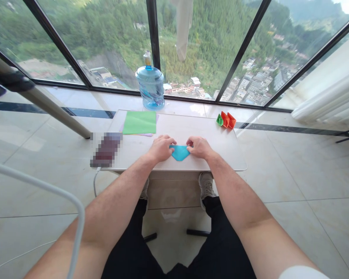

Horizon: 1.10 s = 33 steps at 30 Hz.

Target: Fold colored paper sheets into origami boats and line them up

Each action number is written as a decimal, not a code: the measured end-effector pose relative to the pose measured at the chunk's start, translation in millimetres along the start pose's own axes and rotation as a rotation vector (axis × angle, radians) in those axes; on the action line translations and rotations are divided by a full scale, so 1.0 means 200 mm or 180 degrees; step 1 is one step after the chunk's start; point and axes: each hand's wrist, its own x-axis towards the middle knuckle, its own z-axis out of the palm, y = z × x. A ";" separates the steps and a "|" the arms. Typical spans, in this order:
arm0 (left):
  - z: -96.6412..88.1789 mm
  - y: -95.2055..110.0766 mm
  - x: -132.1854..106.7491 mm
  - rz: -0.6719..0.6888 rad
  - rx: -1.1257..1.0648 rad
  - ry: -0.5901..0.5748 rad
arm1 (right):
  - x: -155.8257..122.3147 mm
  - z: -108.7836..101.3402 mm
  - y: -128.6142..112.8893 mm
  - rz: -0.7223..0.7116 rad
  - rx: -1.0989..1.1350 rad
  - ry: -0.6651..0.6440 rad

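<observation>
A folded blue paper (180, 152), pointed toward me, lies near the front edge of a small white table (192, 128). My left hand (161, 148) presses on its left side with curled fingers. On the paper's right side rests my right hand (199, 147), its fingers bent and pinching the top edge. Both hands hold the paper flat against the tabletop.
A stack of coloured sheets, green on top (140, 122), lies at the table's back left. Folded paper boats, one green and two red (226, 120), sit at the back right. A blurred dark object (106, 150) lies at the left edge. A blue water jug (150, 86) stands by the window.
</observation>
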 end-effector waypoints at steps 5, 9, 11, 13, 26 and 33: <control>0.00 0.03 -0.02 0.0174 0.0140 -0.0029 | 0.02 0.03 -0.05 -0.0201 -0.0033 -0.0030; 0.00 0.05 -0.03 0.0216 0.0190 -0.0050 | 0.01 0.04 -0.07 -0.0274 -0.0038 -0.0085; -0.01 0.05 -0.03 0.0210 0.0208 -0.0065 | 0.01 0.04 -0.07 -0.0253 -0.0046 -0.0106; -0.01 0.06 -0.03 0.0191 0.0228 -0.0088 | 0.01 0.03 -0.07 -0.0219 -0.0043 -0.0129; 0.01 -0.01 0.00 0.0095 -0.0168 0.0087 | 0.03 0.11 -0.09 -0.0432 -0.0066 0.0066; -0.01 -0.09 -0.03 -0.0023 -0.0340 0.0150 | -0.01 0.09 0.04 -0.0454 0.0185 0.0237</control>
